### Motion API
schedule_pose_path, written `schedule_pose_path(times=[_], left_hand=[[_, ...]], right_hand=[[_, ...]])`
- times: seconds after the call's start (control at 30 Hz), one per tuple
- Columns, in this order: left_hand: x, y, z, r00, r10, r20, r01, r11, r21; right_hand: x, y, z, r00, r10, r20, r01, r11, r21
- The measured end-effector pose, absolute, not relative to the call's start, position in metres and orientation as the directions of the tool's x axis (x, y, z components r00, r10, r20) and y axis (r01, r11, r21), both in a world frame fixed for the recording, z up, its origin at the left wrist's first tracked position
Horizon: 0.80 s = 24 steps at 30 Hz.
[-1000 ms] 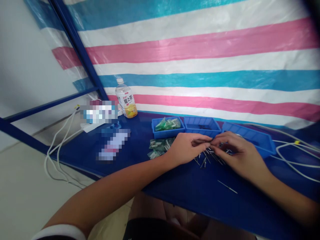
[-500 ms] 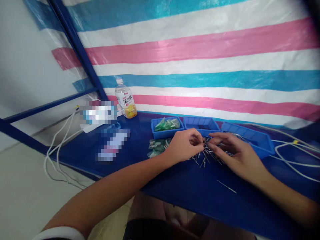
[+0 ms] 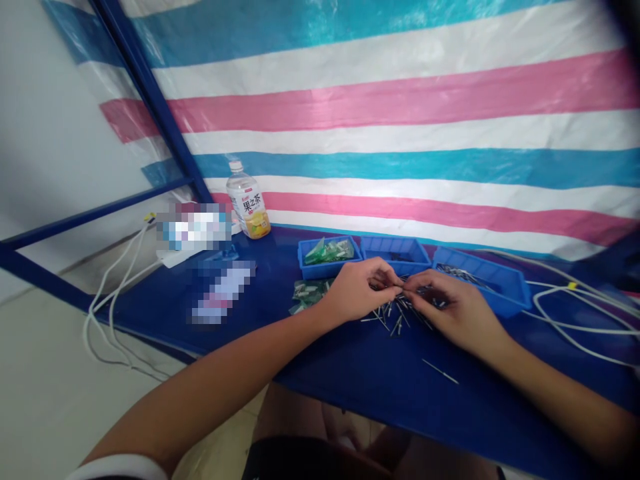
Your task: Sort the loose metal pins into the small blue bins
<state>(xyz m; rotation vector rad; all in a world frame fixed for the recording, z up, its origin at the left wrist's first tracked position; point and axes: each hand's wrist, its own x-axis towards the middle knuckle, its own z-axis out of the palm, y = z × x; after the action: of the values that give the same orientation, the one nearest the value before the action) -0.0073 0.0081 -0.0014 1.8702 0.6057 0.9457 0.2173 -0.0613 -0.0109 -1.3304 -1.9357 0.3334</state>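
Observation:
My left hand (image 3: 357, 290) and my right hand (image 3: 447, 307) meet fingertip to fingertip over a heap of thin metal pins (image 3: 395, 315) on the blue table (image 3: 350, 367). Both hands are pinched closed, and they seem to grip one small pin between them. A single long pin (image 3: 440, 371) lies apart, nearer to me. Small green packets (image 3: 307, 293) lie just left of my left hand.
Three blue trays stand behind the hands: the left tray (image 3: 327, 252) with green packets, the middle tray (image 3: 395, 250), the right tray (image 3: 483, 280) with pins. A drink bottle (image 3: 247, 200) stands at the back left. White cables (image 3: 580, 310) trail on the right, more cables (image 3: 115, 293) hang left.
Both hands have shifted slightly left and closed together, fingertips now pinched at one point. The view has dropped a little.

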Motion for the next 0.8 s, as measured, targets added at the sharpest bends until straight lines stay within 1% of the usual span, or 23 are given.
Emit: schedule_pose_path(times=[0.07, 0.1, 0.2, 0.27, 0.33, 0.4, 0.5, 0.57, 0.63, 0.67, 0.8], left_hand=[[-0.007, 0.01, -0.003, 0.573, 0.74, 0.351, -0.011, -0.421, 0.907], [-0.006, 0.011, -0.004, 0.56, 0.748, 0.356, -0.023, -0.416, 0.909], [-0.007, 0.016, -0.004, 0.501, 0.772, 0.392, -0.027, -0.439, 0.898], [-0.008, 0.018, -0.003, 0.476, 0.778, 0.411, -0.014, -0.461, 0.887], [-0.01, 0.019, -0.002, 0.469, 0.776, 0.422, -0.002, -0.477, 0.879], [-0.012, 0.018, 0.0, 0.469, 0.767, 0.438, 0.004, -0.497, 0.867], [-0.014, 0.017, 0.001, 0.472, 0.751, 0.462, 0.019, -0.532, 0.847], [-0.014, 0.016, 0.002, 0.472, 0.743, 0.474, 0.031, -0.551, 0.834], [-0.014, 0.015, 0.002, 0.469, 0.741, 0.48, 0.039, -0.561, 0.827], [-0.014, 0.015, 0.003, 0.47, 0.741, 0.481, 0.043, -0.563, 0.825], [-0.013, 0.015, 0.004, 0.472, 0.743, 0.475, 0.059, -0.565, 0.823]], right_hand=[[0.217, -0.059, -0.007, -0.186, 0.86, 0.475, 0.696, 0.457, -0.554], [0.217, -0.056, -0.004, -0.193, 0.838, 0.511, 0.708, 0.479, -0.519], [0.223, -0.039, 0.007, -0.186, 0.738, 0.648, 0.786, 0.508, -0.353], [0.229, -0.025, 0.015, -0.199, 0.697, 0.689, 0.837, 0.486, -0.25], [0.236, -0.018, 0.025, -0.279, 0.706, 0.651, 0.859, 0.486, -0.159], [0.241, -0.027, 0.033, -0.317, 0.741, 0.591, 0.864, 0.483, -0.143], [0.238, -0.068, 0.034, -0.45, 0.821, 0.351, 0.836, 0.526, -0.159], [0.231, -0.101, 0.025, -0.485, 0.836, 0.259, 0.84, 0.527, -0.131], [0.224, -0.125, 0.012, -0.554, 0.8, 0.229, 0.81, 0.581, -0.073], [0.221, -0.132, 0.004, -0.59, 0.772, 0.237, 0.788, 0.614, -0.036], [0.218, -0.124, -0.017, -0.694, 0.672, 0.259, 0.712, 0.694, 0.108]])
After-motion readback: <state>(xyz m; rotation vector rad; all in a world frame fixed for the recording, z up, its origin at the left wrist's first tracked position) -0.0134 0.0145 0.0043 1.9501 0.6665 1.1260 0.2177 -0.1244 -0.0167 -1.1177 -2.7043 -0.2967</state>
